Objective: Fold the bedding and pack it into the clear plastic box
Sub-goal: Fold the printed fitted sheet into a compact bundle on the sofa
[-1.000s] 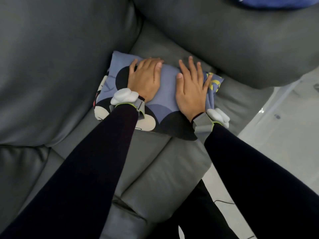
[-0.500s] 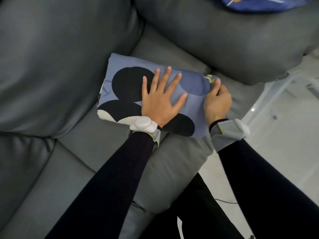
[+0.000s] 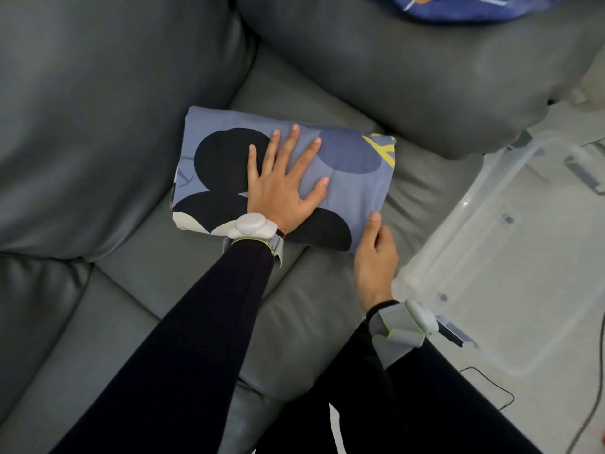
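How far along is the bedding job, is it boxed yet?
Not yet. Folding looks done: the bedding is a compact bundle on the sofa. In hand: left hand presses it flat, right hand at its corner. Left: placing it in the clear plastic box.

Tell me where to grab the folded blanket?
Take both short ends, one hand from each side, fingers slid underneath. The folded bedding is a soft, flat bundle lying on the sofa, so one corner alone would probably let it unfold.
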Tool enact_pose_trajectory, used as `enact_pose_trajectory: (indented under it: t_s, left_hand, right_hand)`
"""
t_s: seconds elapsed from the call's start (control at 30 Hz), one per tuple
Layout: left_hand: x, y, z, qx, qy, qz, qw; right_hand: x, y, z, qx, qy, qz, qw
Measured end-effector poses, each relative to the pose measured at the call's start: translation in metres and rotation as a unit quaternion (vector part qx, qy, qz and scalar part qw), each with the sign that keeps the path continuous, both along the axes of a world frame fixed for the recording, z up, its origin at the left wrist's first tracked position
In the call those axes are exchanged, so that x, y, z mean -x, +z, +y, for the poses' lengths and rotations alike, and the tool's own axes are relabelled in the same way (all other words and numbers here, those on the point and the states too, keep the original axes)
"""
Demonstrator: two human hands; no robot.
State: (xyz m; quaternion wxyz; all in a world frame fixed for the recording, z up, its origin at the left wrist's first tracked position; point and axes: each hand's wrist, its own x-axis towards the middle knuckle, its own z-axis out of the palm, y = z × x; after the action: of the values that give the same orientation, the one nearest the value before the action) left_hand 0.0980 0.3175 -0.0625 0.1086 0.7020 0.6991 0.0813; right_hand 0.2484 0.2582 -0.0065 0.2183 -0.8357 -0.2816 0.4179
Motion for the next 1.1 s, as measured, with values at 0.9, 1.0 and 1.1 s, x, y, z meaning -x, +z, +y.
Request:
enact_pose_trajectory:
  t_s: [0.9,1.0,1.1]
  left_hand:
    - [0.009,0.001,0.0,0.006,-0.009,-0.039,0.999]
    - [0.005,-0.001,-0.008,-0.016,-0.021,-0.018,0.999]
    - [0.008,0.002,-0.007,-0.014,-0.026,-0.008,1.0]
  right_hand:
    - [-0.024,0.021,0.019,0.031,-0.157,0.245,0.956]
    - [-0.02,0.0,0.008,0.08,-0.157,0.185,0.967]
    - [-0.006,-0.008,0.013,0.067,-0.065,0.011,0.996]
